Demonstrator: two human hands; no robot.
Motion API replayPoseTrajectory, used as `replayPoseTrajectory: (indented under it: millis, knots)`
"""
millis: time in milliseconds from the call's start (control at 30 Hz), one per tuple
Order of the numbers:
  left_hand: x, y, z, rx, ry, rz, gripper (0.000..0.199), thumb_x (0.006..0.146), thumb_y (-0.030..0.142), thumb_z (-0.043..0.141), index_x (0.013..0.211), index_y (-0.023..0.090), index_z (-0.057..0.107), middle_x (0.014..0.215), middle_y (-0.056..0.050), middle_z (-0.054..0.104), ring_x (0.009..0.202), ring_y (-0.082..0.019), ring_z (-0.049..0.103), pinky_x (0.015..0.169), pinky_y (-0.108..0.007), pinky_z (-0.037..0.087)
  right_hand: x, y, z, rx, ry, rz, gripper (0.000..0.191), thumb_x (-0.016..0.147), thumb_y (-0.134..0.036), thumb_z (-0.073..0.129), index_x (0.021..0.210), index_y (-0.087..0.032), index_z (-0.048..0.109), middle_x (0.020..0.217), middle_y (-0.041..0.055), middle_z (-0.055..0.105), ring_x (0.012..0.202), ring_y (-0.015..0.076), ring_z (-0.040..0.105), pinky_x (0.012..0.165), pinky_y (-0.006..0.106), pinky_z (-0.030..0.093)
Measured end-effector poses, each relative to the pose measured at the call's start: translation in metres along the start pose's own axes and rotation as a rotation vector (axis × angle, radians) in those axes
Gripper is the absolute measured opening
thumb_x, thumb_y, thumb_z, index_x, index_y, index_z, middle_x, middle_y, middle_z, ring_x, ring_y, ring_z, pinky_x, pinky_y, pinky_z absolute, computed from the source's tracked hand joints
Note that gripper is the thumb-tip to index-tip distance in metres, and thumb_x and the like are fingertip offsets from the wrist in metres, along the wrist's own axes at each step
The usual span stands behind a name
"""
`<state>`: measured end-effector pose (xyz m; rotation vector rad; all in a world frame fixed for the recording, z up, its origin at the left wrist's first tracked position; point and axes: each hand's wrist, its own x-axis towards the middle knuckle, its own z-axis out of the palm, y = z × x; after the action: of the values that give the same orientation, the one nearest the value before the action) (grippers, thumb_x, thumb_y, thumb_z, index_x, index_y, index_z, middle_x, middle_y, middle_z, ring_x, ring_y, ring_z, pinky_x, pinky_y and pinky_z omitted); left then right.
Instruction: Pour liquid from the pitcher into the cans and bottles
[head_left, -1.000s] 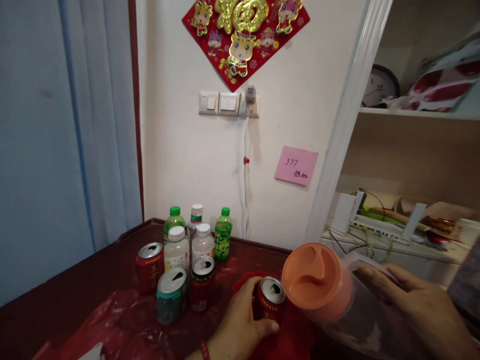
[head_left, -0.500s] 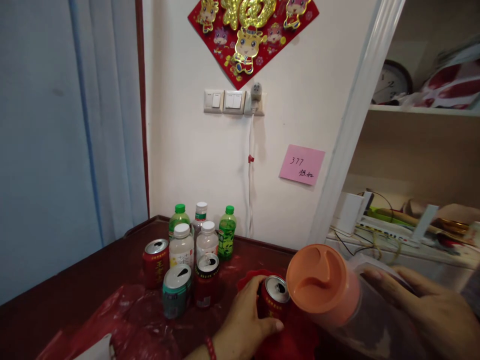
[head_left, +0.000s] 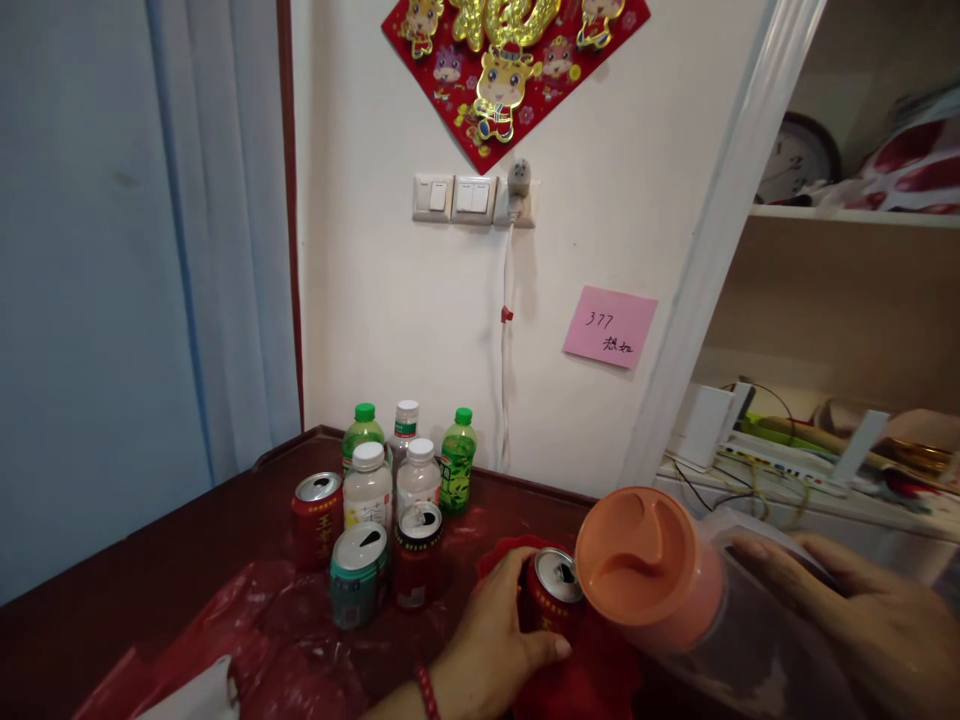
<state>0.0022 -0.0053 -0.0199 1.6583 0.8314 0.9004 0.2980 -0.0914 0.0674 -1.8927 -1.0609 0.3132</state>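
Note:
My left hand [head_left: 499,635], with a red bead bracelet at its wrist, is wrapped round an opened red can [head_left: 553,592] that stands upright on a red mat [head_left: 600,670]. In my right hand [head_left: 862,620] is a clear pitcher [head_left: 757,640] with an orange lid [head_left: 637,570], tilted to the left so that the lid's edge is beside the can's top. No stream between lid and can is visible. Left of my left hand stand a dark red can [head_left: 418,565], a green can [head_left: 358,585] and another red can [head_left: 316,525], all opened.
Behind the cans stand several capped bottles, among them a green one [head_left: 457,465] and a white-capped one [head_left: 367,490]. Crumpled red plastic [head_left: 277,640] covers the table's front left. A white cord [head_left: 504,380] hangs down the wall. Shelves with a router [head_left: 701,425] are at the right.
The camera view has shifted slightly. Both hands, the can and the pitcher keep nearly the same positions relative to each other.

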Motion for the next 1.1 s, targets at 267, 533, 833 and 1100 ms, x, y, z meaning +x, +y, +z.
replayPoseTrajectory:
  millis: [267,533,833,1100]
  knots:
    - [-0.001,0.004,-0.001,0.041,0.006,-0.016,0.073,0.06,0.007,0.081,0.128,0.024,0.06,0.133,-0.004,0.067,0.125,-0.028,0.058,0.11,-0.037,0.04,0.002,-0.001,-0.002,0.004,0.01,-0.074,0.059,0.065,-0.079,0.072,0.085,-0.024,0.079,0.085,0.0018,0.076,0.066,0.031,0.069,0.044,0.032,0.054]
    - [-0.001,-0.001,0.0,0.037,0.0,-0.003,0.075,0.06,0.007,0.081,0.129,0.024,0.059,0.134,-0.005,0.066,0.124,-0.028,0.058,0.109,-0.037,0.041,-0.001,-0.002,-0.003,0.013,-0.027,-0.021,0.062,0.067,-0.08,0.072,0.093,-0.024,0.079,0.093,0.0022,0.076,0.069,0.0307,0.069,0.046,0.032,0.054]
    - [0.0,-0.002,-0.001,0.077,-0.003,0.0,0.072,0.063,0.011,0.079,0.13,0.025,0.058,0.137,-0.006,0.065,0.126,-0.03,0.057,0.111,-0.04,0.04,0.0,-0.004,-0.003,0.001,-0.022,0.002,0.066,0.063,-0.084,0.07,0.091,-0.025,0.078,0.091,0.0025,0.076,0.067,0.0303,0.067,0.045,0.033,0.053]
    - [-0.001,-0.002,0.0,0.059,-0.002,-0.016,0.073,0.062,0.01,0.08,0.13,0.024,0.058,0.135,-0.005,0.066,0.126,-0.03,0.057,0.111,-0.039,0.04,-0.004,-0.01,-0.001,0.001,0.032,-0.024,0.053,0.065,-0.075,0.073,0.081,-0.025,0.078,0.079,0.0023,0.074,0.06,0.0292,0.066,0.043,0.032,0.051]
